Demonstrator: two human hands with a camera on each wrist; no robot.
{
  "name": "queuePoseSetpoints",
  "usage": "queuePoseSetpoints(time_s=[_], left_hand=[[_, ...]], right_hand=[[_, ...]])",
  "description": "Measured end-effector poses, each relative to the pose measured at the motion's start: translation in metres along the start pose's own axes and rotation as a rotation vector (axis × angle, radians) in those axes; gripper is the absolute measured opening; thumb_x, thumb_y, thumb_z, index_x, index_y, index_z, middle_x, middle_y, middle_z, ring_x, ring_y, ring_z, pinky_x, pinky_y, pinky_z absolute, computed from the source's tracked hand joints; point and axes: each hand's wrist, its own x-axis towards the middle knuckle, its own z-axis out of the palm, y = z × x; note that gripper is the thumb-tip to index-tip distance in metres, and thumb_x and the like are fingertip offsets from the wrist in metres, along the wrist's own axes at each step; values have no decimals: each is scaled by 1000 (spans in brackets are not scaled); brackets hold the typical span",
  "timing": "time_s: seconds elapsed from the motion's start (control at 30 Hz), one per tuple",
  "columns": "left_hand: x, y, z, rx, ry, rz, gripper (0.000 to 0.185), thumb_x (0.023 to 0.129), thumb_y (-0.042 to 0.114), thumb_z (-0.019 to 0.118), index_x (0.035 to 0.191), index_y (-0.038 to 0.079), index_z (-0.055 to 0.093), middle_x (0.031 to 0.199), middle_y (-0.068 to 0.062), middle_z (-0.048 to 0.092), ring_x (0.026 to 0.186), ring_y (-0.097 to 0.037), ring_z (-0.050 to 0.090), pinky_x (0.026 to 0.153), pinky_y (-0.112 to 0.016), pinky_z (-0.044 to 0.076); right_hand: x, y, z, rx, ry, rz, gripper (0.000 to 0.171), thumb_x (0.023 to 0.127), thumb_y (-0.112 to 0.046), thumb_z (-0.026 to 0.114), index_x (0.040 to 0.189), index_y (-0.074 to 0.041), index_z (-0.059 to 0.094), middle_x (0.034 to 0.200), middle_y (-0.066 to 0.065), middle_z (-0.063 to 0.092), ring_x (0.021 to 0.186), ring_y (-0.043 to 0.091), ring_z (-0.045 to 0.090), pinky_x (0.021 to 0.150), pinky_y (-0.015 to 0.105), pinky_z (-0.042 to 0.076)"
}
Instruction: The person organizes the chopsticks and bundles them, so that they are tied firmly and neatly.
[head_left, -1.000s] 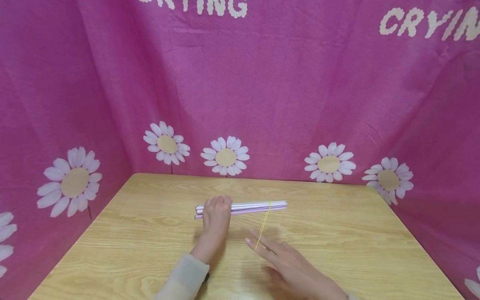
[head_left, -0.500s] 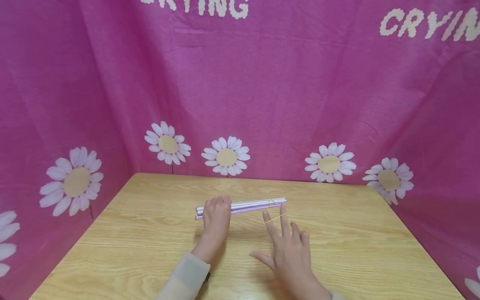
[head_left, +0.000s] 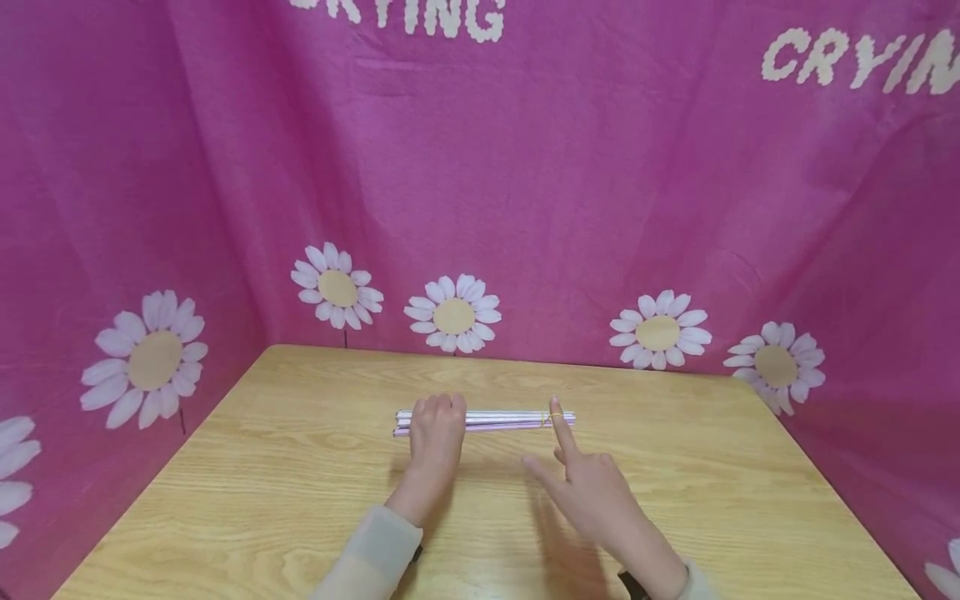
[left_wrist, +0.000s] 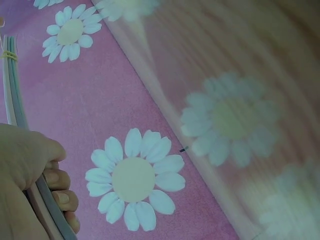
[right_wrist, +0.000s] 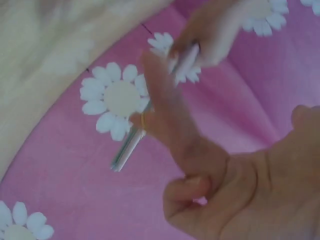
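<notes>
My left hand [head_left: 435, 437] grips a bundle of slim white and purple sticks [head_left: 501, 419] near its left end. The bundle lies level above the wooden table. Around its right end runs a yellow rubber band [head_left: 544, 419], also visible on the sticks in the left wrist view [left_wrist: 10, 56]. My right hand [head_left: 600, 496] is at that end, its index finger straight across the sticks, with part of the band at the fingertip. In the right wrist view two fingers reach out to the bundle [right_wrist: 129, 150], and another finger is curled towards the palm.
A wooden table [head_left: 300, 492] spreads under both hands. Behind it and along its sides hangs a magenta cloth [head_left: 555, 183] with printed daisies and pale lettering.
The right hand has moved from below the bundle up to its right end. The band, first stretched long towards the hand, then across two spread fingers, is now close to the sticks.
</notes>
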Motion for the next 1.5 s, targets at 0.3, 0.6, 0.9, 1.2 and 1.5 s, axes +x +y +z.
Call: queuePoseSetpoints(time_s=[0.3, 0.6, 0.9, 1.2, 1.5], left_hand=[[-1, 0, -1, -9, 2, 23, 20, 69, 1, 74, 70, 12, 57, 59, 0, 58, 55, -15, 53, 57, -25, 36], [1, -3, -3, -117, 23, 50, 18, 71, 0, 72, 75, 13, 59, 65, 1, 63, 61, -15, 57, 59, -25, 36], [2, -4, -4, -197, 21, 63, 15, 76, 5, 76, 79, 12, 64, 71, 1, 67, 62, -13, 58, 57, -22, 33], [3, -6, -1, -157, 94, 84, 15, 74, 3, 75, 82, 14, 66, 71, 2, 68, 62, -12, 57, 58, -22, 32], [4, -4, -3, -202, 99, 96, 9, 80, 12, 76, 83, 13, 67, 74, 3, 71, 63, -12, 60, 57, -21, 31]], right_hand=[[12, 28, -42, 384, -346, -145, 58, 106, -46, 23, 157, -30, 1, 81, 8, 76, 113, 26, 68, 111, 66, 26], [32, 73, -61, 633, -629, -387, 57, 99, -47, -13, 155, -34, -11, 130, 24, 62, 77, 34, 74, 106, 76, 11], [49, 107, -57, 850, -788, -485, 73, 88, -51, -28, 156, -29, -13, 141, 33, 47, 68, 46, 69, 119, 57, 18], [62, 115, -52, 988, -866, -497, 76, 89, -55, -24, 156, -20, -12, 138, 25, 54, 71, 28, 75, 78, 21, 49], [77, 125, -32, 1169, -964, -574, 82, 87, -54, -26, 156, -13, -9, 135, 14, 61, 78, 19, 75, 85, 24, 44]])
